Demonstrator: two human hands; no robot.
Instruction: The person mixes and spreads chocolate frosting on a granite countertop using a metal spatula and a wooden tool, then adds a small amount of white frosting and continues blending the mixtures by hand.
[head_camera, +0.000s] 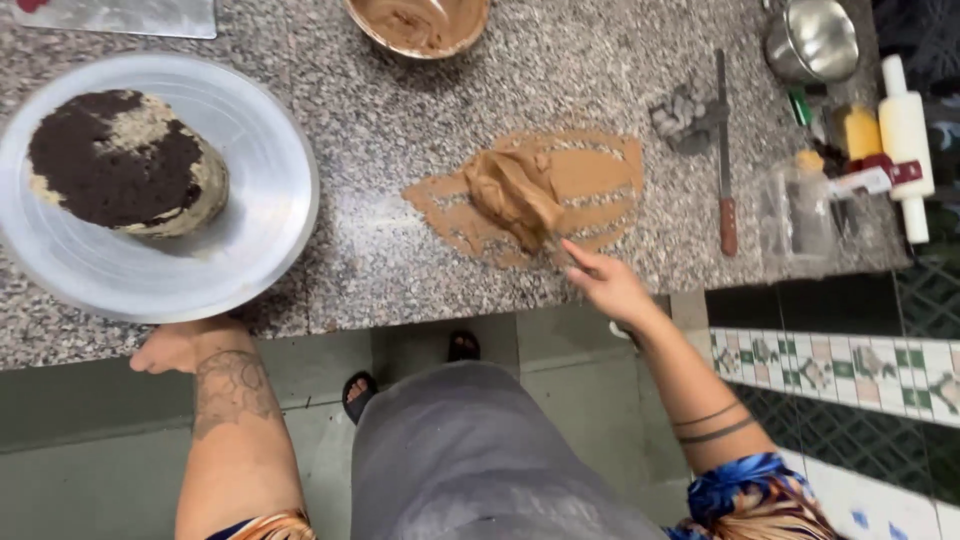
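Counter: speckled granite, spread ahead of both hands and carrying everything below.
Pan: wide, shallow and silvery, just ahead of the left hand, its near rim overhanging the counter edge.
Cake: round, dark crumb on top with pale patches, sides thinly and unevenly coated; set left of centre in the pan, no brown cream on it yet.
Brown cream: thick mound in a wide smear on the bare stone, directly ahead of the right hand; worked and gathered by the look of it, not yet moved to the cake.
Bowl: metal, smeared inside with the same brown cream, far beyond the right hand at the top edge.
Rolling pin: white, well off to the right of the right hand, beside small pots and a clear container.
Knife: long, narrow blade and brown handle, lying untouched to the right of the smear.
Left hand: curled at the counter's front edge beneath the pan rim; gripping the rim or merely resting there, impossible to tell.
Right hand: closed around a thin spatula whose tip digs into the near side of the mound.
Progress, as judged: cake bare-topped and waiting, cream prepared on the stone, coating mostly left to do.
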